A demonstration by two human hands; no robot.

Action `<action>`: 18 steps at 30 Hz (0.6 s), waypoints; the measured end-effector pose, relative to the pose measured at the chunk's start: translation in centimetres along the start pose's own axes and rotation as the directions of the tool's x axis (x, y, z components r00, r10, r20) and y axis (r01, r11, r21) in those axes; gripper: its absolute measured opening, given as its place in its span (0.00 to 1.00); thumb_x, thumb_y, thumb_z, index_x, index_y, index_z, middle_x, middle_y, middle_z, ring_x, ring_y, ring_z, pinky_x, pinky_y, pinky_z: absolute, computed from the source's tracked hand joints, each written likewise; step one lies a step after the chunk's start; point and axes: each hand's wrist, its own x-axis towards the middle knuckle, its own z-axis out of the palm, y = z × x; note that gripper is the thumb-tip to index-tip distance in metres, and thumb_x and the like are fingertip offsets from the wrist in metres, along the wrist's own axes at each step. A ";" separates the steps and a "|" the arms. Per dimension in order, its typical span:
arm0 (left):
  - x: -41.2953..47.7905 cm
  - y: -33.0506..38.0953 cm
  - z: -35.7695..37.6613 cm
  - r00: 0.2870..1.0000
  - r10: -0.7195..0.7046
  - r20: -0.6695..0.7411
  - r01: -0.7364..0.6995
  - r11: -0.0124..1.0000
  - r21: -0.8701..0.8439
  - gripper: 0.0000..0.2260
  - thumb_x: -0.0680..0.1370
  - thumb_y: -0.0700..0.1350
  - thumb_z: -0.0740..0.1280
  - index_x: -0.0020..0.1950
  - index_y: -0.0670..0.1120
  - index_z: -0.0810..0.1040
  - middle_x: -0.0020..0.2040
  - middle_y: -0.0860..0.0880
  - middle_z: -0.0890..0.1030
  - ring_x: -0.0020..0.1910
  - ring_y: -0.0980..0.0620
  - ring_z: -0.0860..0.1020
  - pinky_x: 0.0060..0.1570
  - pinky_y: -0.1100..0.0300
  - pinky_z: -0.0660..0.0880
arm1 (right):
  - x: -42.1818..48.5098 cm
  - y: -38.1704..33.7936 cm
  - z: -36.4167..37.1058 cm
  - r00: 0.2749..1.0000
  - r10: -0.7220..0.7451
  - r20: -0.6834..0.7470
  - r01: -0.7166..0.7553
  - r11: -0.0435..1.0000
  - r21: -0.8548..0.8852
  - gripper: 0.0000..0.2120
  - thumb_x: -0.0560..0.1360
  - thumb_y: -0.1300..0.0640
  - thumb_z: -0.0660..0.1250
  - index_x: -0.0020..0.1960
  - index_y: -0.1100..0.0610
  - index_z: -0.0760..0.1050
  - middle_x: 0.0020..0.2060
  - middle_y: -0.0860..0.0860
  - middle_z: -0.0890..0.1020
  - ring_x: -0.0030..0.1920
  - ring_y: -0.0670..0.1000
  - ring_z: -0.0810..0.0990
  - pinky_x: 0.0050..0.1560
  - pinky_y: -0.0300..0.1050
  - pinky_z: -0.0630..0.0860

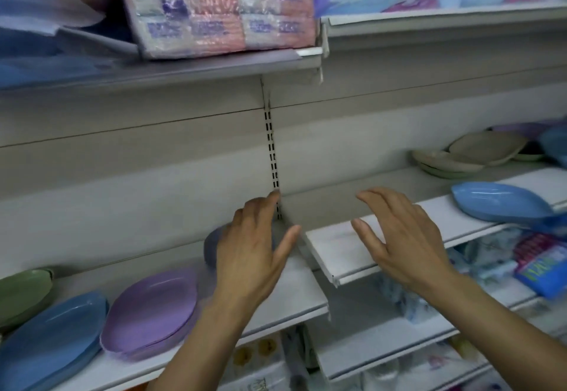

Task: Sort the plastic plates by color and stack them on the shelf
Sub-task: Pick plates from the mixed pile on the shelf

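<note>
The left hand (254,246) and the right hand (402,237) are both open with fingers spread, holding nothing, low at each side of the slotted post (273,151). Left of the post lie the purple plates (153,307), the blue stack (52,338) and the green plates (21,292). Right of it are a single blue plate (500,203) and the beige plates (472,151).

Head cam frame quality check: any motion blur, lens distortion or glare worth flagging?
Head view: motion blur throughout, worst at the top left and on the wrapped tissue packs, print unreadable; the grey plate behind the left hand is smeared. Head view: the wide-angle lens bends the shelf edges. Head view: light is soft and even, no hard glare.
</note>
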 end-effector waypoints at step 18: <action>7.4 25.4 13.0 0.991 0.040 0.125 -0.016 0.981 -0.191 0.24 0.79 0.61 0.57 0.73 0.53 0.64 0.67 0.54 0.70 0.63 0.52 0.73 0.55 0.54 0.72 | -4.3 27.8 -10.7 0.987 0.163 0.014 -0.159 0.977 -0.143 0.17 0.78 0.46 0.59 0.63 0.52 0.74 0.55 0.50 0.77 0.53 0.56 0.78 0.43 0.49 0.73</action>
